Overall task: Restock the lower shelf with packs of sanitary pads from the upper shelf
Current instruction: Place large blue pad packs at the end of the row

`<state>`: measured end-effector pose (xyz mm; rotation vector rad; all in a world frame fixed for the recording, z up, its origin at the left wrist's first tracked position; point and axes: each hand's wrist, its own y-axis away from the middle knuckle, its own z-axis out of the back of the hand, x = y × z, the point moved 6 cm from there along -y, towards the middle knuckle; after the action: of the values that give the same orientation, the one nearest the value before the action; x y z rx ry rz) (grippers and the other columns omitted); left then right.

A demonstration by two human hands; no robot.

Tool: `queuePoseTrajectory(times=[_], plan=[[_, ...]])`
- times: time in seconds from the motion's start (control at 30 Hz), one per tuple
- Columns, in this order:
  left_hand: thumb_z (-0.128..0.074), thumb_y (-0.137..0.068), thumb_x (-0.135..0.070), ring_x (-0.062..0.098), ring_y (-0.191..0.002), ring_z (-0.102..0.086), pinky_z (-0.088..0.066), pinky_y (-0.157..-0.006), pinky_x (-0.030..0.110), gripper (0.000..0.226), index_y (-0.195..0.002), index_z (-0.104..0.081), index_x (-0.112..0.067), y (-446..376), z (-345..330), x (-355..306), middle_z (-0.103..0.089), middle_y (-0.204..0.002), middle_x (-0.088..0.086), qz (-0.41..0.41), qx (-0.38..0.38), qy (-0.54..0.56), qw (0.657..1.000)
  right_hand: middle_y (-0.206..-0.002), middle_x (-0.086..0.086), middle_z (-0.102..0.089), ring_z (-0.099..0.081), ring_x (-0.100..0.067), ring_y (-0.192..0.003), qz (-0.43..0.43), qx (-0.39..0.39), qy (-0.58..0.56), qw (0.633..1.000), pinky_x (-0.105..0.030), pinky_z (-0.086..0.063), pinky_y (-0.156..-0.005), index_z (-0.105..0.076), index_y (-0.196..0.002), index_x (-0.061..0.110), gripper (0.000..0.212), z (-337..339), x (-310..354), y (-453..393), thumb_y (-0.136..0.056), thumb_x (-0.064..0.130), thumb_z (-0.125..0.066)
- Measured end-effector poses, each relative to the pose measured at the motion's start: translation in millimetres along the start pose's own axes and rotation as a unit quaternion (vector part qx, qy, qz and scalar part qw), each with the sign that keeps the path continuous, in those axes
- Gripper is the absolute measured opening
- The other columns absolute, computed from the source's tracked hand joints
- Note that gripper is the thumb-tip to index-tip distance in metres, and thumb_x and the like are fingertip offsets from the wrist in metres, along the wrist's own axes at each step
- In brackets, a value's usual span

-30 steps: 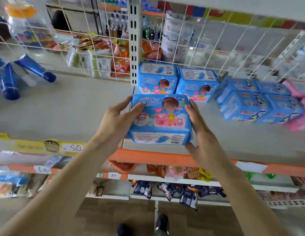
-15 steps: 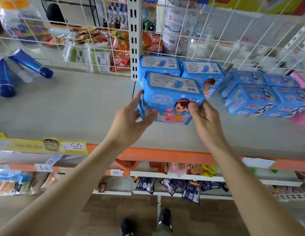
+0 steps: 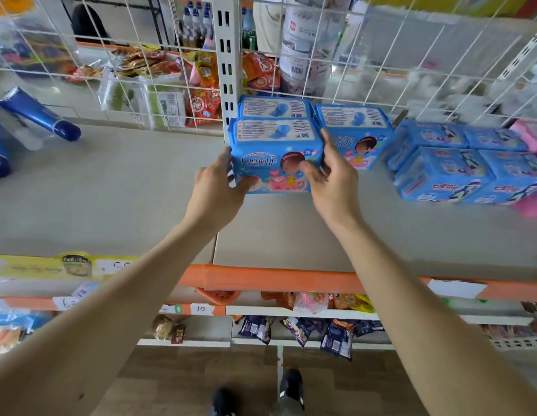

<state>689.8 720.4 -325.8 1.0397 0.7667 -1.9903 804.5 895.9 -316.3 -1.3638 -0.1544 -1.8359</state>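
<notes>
Now both hands, left hand (image 3: 214, 187) and right hand (image 3: 331, 183), hold one blue pack (image 3: 274, 157) at its sides, standing upright on the shelf (image 3: 111, 187) in the middle of the frame. Likely more packs remain to place.

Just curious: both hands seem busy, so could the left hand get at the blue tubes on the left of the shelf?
Probably, once it lets go: the left hand grips the pad pack, but only bare shelf lies before the blue tubes.
</notes>
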Motion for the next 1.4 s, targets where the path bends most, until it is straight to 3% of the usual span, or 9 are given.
queuePoseTrajectory(times=[0.07,0.17,0.4,0.6,0.73,1.03,1.13,1.23,1.4], plan=[[-0.071,-0.089,-0.012,0.017,-0.109,-0.069,-0.059,-0.092,0.041,0.045,-0.131,-0.055,-0.016,-4.1,-1.6,3.0,-0.07,-0.123,0.001,0.006,0.004,-0.001,1.0,-0.125,-0.02,-0.065,-0.065,-0.032,-0.11,0.004,-0.002,0.012,1.0,-0.044,-0.051,-0.103,-0.037,-0.151,0.004,0.069,-3.7,-4.1,-2.1,-0.09,0.008,-0.07],[-0.074,-0.087,-0.011,0.018,-0.107,-0.07,-0.06,-0.091,0.04,0.043,-0.127,-0.057,-0.013,-11.1,-0.8,9.6,-0.07,-0.122,0.003,0.009,0.011,-0.013,1.0,-0.122,0.001,-0.064,-0.062,-0.01,-0.108,0.001,0.006,0.022,1.0,-0.033,-0.05,-0.103,-0.041,-0.149,0.004,0.069,-8.2,-7.3,-3.6,-0.088,0.01,-0.074],[-0.077,-0.086,-0.012,0.015,-0.122,-0.063,-0.057,-0.096,0.04,0.065,-0.144,-0.049,-0.016,-21.1,5.2,14.6,-0.066,-0.132,0.0,-0.003,0.023,-0.015,1.0,-0.125,-0.004,-0.067,-0.067,-0.015,-0.111,-0.006,0.014,-0.002,1.0,-0.041,-0.054,-0.101,-0.044,-0.147,0.003,0.069,-11.8,-15.1,-3.1,-0.086,0.011,-0.076],[-0.075,-0.087,-0.01,0.013,-0.125,-0.06,-0.054,-0.092,0.024,0.056,-0.139,-0.054,-0.016,-17.4,-1.7,16.7,-0.066,-0.132,-0.001,-0.004,0.032,0.005,0.999,-0.122,-0.006,-0.069,-0.068,-0.008,-0.107,-0.005,-0.01,-0.012,1.0,-0.035,-0.056,-0.098,-0.046,-0.146,0.003,0.065,-4.6,-17.3,1.8,-0.087,0.009,-0.074],[-0.074,-0.088,-0.01,0.013,-0.124,-0.061,-0.058,-0.093,0.034,0.051,-0.136,-0.057,-0.014,-29.4,-1.7,11.7,-0.067,-0.131,0.0,-0.013,0.034,-0.027,0.999,-0.122,-0.006,-0.069,-0.067,-0.003,-0.106,0.003,-0.016,-0.001,1.0,-0.032,-0.056,-0.097,-0.046,-0.146,0.001,0.063,-0.1,-19.6,-0.2,-0.089,0.011,-0.073],[-0.076,-0.086,-0.008,0.008,-0.115,-0.064,-0.048,-0.074,0.0,0.045,-0.128,-0.062,-0.012,-39.8,-4.8,13.0,-0.07,-0.121,-0.004,-0.024,0.027,-0.024,0.999,-0.116,0.002,-0.069,-0.067,-0.001,-0.099,0.028,-0.025,0.042,0.998,-0.02,-0.056,-0.091,-0.05,-0.143,0.003,0.058,-0.2,-17.9,-7.7,-0.09,0.016,-0.072],[-0.078,-0.083,-0.008,0.007,-0.113,-0.066,-0.053,-0.082,0.008,0.045,-0.126,-0.065,-0.014,-39.9,-5.7,15.9,-0.072,-0.117,-0.006,-0.016,0.011,-0.008,1.0,-0.11,-0.009,-0.075,-0.074,-0.017,-0.092,0.032,-0.03,0.07,0.997,-0.036,-0.059,-0.086,-0.052,-0.142,0.008,0.059,-3.1,-18.8,-7.8,-0.089,0.03,-0.066],[-0.076,-0.085,-0.008,0.007,-0.115,-0.064,-0.052,-0.082,0.008,0.047,-0.13,-0.063,-0.014,-37.3,-7.2,15.1,-0.07,-0.119,-0.007,-0.007,0.015,0.003,1.0,-0.112,-0.009,-0.075,-0.073,-0.018,-0.094,0.027,-0.027,0.078,0.996,-0.036,-0.058,-0.086,-0.053,-0.141,0.008,0.058,-3.5,-21.0,-6.6,-0.089,0.03,-0.066],[-0.075,-0.087,-0.027,0.022,-0.13,-0.053,-0.053,-0.1,0.047,0.065,-0.145,-0.045,-0.019,-23.4,-3.1,20.8,-0.058,-0.14,0.005,-0.006,0.019,-0.072,0.997,-0.123,-0.009,-0.069,-0.066,-0.022,-0.111,0.028,-0.021,0.11,0.993,-0.038,-0.053,-0.097,-0.053,-0.139,0.006,0.061,2.6,-24.0,-0.2,-0.087,0.03,-0.075]])
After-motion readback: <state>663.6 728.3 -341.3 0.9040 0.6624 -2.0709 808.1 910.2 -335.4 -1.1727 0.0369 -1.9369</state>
